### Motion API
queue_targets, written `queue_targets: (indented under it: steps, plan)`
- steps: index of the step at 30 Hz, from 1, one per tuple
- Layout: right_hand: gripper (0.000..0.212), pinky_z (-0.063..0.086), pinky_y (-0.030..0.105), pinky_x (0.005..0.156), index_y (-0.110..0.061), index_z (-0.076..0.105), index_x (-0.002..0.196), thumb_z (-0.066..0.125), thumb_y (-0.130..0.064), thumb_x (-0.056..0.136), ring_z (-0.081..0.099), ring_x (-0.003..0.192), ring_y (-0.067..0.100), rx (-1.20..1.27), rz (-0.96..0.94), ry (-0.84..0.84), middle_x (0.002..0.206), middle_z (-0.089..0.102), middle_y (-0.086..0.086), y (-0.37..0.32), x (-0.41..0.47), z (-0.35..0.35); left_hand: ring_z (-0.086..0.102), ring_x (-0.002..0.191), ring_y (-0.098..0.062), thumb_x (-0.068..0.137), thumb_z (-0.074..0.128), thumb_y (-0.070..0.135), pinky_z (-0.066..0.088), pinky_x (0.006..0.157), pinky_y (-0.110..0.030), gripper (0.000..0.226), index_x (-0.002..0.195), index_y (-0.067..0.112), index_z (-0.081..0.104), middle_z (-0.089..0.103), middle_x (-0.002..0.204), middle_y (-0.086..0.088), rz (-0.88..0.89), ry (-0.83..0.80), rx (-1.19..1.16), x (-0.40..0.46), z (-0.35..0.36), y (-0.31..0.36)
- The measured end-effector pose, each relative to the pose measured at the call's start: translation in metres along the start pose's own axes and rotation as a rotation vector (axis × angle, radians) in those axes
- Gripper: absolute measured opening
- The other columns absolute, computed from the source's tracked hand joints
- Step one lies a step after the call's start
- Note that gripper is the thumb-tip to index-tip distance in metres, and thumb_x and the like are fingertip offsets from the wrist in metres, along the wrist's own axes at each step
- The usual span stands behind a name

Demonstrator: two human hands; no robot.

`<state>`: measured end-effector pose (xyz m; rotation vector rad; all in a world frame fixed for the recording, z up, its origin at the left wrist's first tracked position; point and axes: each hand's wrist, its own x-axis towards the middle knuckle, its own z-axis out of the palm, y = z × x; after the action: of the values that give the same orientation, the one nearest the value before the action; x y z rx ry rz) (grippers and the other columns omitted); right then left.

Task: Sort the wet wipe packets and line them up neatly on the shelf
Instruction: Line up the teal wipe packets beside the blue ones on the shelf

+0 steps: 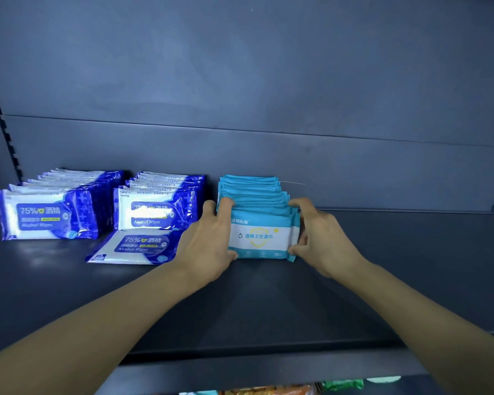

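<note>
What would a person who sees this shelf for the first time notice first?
Most striking are the left hand and the right hand, which clasp the two sides of a row of light blue packets standing at the middle of the dark shelf. To its left stand two rows of dark blue alcohol wipe packets, and one loose dark blue packet lies flat in front of them.

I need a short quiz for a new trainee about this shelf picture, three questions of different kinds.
1. True or false: the dark blue alcohol wipe packet in front of the middle row lies flat.
2. How many upright rows of packets stand on the grey metal shelf?
3. Both hands hold: A) the light blue wipe packet row, B) a dark blue row.

Key: 1 true. 2 three. 3 A: left hand, right hand at its sides.
</note>
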<state>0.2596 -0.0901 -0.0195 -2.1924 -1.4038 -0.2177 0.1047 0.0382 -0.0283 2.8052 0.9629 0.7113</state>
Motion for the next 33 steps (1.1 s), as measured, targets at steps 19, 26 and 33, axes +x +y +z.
queue_targets:
  steps: [19,26,33]
  plan:
    - [0.067,0.039,0.033,0.102,-0.016,0.033,0.14,0.068,-0.029,0.084,0.036,0.128,0.018,-0.076,-0.022,0.07,0.137,0.04,0.003,0.004,-0.037,-0.02,0.033,0.127,-0.023,0.074,0.074,0.04,0.046,0.081,-0.04,0.092,0.143,0.021,0.018,0.022,0.14,-0.002,-0.081,0.063,0.109,-0.031,-0.017,0.015]
    - [0.045,0.043,0.035,0.096,-0.014,0.048,0.129,0.064,-0.018,0.088,0.046,0.119,0.02,-0.048,-0.027,0.185,0.13,0.046,0.005,-0.01,-0.097,-0.039,0.039,0.123,-0.022,0.085,0.063,0.034,0.043,0.086,-0.04,0.058,0.134,0.021,0.036,0.037,0.134,-0.001,0.126,0.054,0.0,-0.072,-0.033,0.053]
    - [0.03,0.048,0.044,0.081,-0.009,0.057,0.113,0.064,-0.01,0.084,0.059,0.097,0.029,-0.04,0.159,0.238,0.111,0.056,0.007,0.001,-0.221,-0.027,0.054,0.105,-0.013,0.088,0.059,0.028,0.046,0.082,-0.037,0.034,0.12,0.029,0.046,0.05,0.121,0.011,0.436,-0.036,-0.282,-0.149,-0.021,0.112]
